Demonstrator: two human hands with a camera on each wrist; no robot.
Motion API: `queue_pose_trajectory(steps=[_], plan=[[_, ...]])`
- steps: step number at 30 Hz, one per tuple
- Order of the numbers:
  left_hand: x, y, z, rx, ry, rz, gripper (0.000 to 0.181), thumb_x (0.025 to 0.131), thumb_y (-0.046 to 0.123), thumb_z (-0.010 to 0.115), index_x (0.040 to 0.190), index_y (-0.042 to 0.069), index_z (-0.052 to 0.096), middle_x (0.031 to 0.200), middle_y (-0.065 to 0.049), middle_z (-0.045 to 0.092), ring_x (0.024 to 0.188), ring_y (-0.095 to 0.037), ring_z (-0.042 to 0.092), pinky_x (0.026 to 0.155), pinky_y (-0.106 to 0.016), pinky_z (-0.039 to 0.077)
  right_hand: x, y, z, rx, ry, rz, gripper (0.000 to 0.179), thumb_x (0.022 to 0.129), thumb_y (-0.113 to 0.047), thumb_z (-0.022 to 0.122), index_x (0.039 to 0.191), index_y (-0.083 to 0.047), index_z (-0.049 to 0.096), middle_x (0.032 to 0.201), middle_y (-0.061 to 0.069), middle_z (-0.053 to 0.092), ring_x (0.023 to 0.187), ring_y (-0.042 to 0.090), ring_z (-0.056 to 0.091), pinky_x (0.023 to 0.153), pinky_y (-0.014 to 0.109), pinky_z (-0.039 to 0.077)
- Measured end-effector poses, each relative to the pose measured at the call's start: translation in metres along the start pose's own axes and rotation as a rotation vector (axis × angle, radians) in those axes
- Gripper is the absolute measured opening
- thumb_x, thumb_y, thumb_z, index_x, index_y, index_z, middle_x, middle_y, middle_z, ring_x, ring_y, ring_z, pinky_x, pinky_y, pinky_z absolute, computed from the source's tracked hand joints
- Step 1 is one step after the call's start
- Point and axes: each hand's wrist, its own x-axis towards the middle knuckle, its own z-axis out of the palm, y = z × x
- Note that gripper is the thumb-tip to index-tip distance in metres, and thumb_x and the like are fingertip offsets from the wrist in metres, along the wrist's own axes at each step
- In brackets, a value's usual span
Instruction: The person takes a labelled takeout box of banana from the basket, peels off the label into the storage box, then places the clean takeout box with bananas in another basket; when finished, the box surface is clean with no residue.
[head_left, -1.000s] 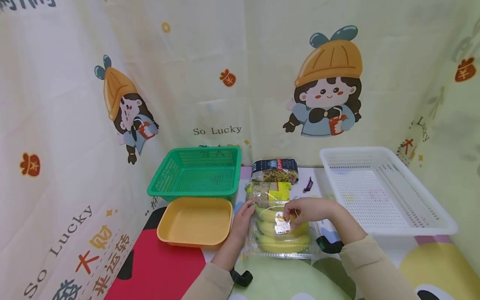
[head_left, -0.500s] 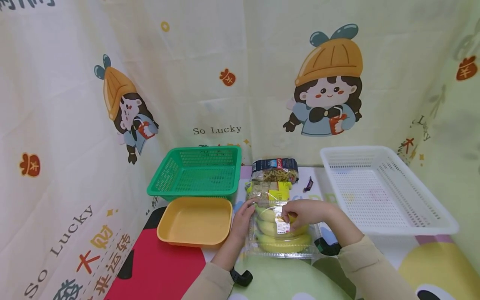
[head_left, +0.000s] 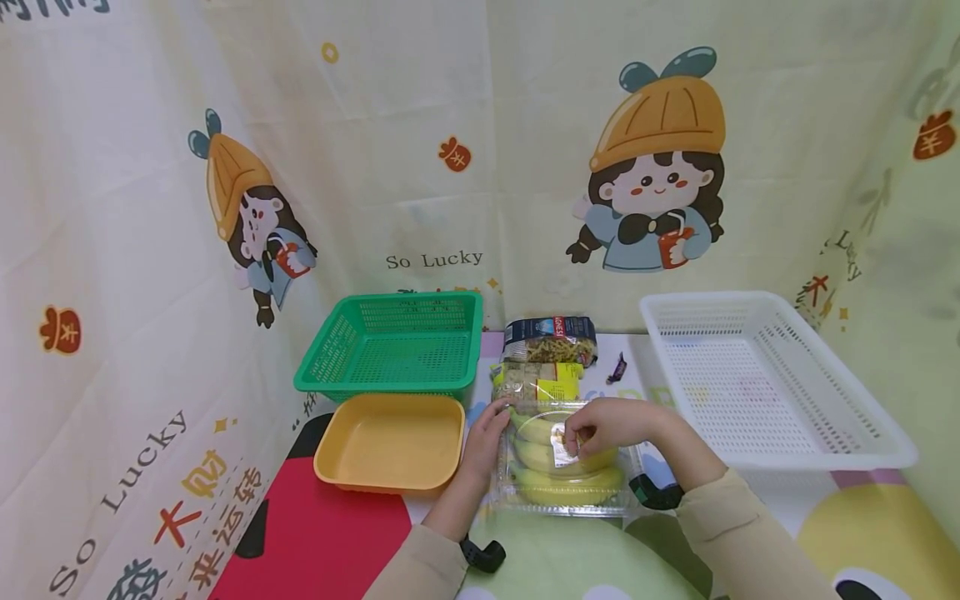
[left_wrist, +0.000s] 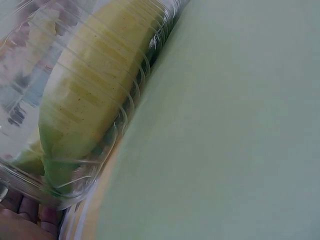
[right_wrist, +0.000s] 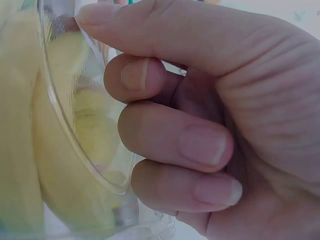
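A clear plastic clamshell box of bananas lies flat in front of me, with a white sticker label on its domed lid. My left hand grips the box's left edge; in the left wrist view its fingers bend at the corner, partly hidden. Over the lid, my right hand has its thumb and forefinger at the label's right edge and seems to pinch it. In the right wrist view the thumb touches there, the other fingers curl into the palm, and the forefinger tip is hidden.
Behind the box lie a yellow-labelled packet, a dark bag of pasta and a small purple-wrapped sweet. To the left stand a green basket and a yellow tub. A white basket stands at right.
The right thumb and forefinger have drawn closer together at the label, after standing further apart half a second ago. The left hand and the box have stayed in place.
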Motion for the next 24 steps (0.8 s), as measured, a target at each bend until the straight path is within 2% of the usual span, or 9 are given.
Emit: queue_pose_trajectory(steps=[6, 13, 18, 20, 24], plan=[[0.0, 0.0, 0.0, -0.004, 0.0, 0.004, 0.04, 0.1, 0.041, 0.05, 0.133, 0.021, 0.062, 0.146, -0.001, 0.053, 0.14, -0.026, 0.041, 0.116, -0.048, 0.032, -0.001, -0.004, 0.0, 0.058, -0.053, 0.007, 0.01, 0.09, -0.014, 0.069, 0.088, -0.023, 0.067, 0.07, -0.012, 0.051, 0.063, 0.002, 0.042, 0.061, 0.02, 0.038], [0.0, 0.0, -0.001, 0.008, -0.006, 0.014, 0.039, 0.101, 0.042, 0.05, 0.132, 0.022, 0.062, 0.143, 0.0, 0.055, 0.138, -0.024, 0.044, 0.114, -0.044, 0.034, 0.001, -0.006, 0.0, 0.032, -0.063, -0.015, 0.01, 0.092, -0.013, 0.066, 0.084, -0.019, 0.069, 0.065, -0.012, 0.047, 0.059, 0.001, 0.037, 0.06, 0.018, 0.035], [0.001, -0.001, -0.002, 0.011, -0.009, 0.042, 0.037, 0.103, 0.035, 0.048, 0.132, 0.016, 0.063, 0.141, -0.005, 0.057, 0.133, -0.024, 0.048, 0.109, -0.038, 0.04, 0.003, -0.004, -0.001, -0.014, -0.03, -0.044, 0.016, 0.094, -0.012, 0.06, 0.082, -0.023, 0.064, 0.064, -0.013, 0.045, 0.058, 0.0, 0.037, 0.06, 0.019, 0.036], [0.001, 0.0, -0.002, 0.021, 0.002, 0.029, 0.036, 0.103, 0.033, 0.048, 0.132, 0.017, 0.063, 0.141, -0.004, 0.058, 0.133, -0.023, 0.048, 0.108, -0.036, 0.04, 0.004, -0.003, -0.002, -0.034, -0.002, -0.051, 0.017, 0.095, -0.014, 0.06, 0.082, -0.024, 0.061, 0.064, -0.014, 0.044, 0.058, 0.0, 0.036, 0.061, 0.019, 0.037], [-0.006, 0.015, 0.0, 0.063, 0.019, 0.015, 0.037, 0.103, 0.028, 0.048, 0.133, 0.013, 0.063, 0.143, -0.008, 0.056, 0.135, -0.029, 0.048, 0.109, -0.043, 0.041, 0.007, 0.0, -0.002, -0.034, 0.032, -0.066, 0.018, 0.095, -0.014, 0.059, 0.08, -0.024, 0.06, 0.064, -0.013, 0.044, 0.057, 0.0, 0.036, 0.06, 0.019, 0.037]])
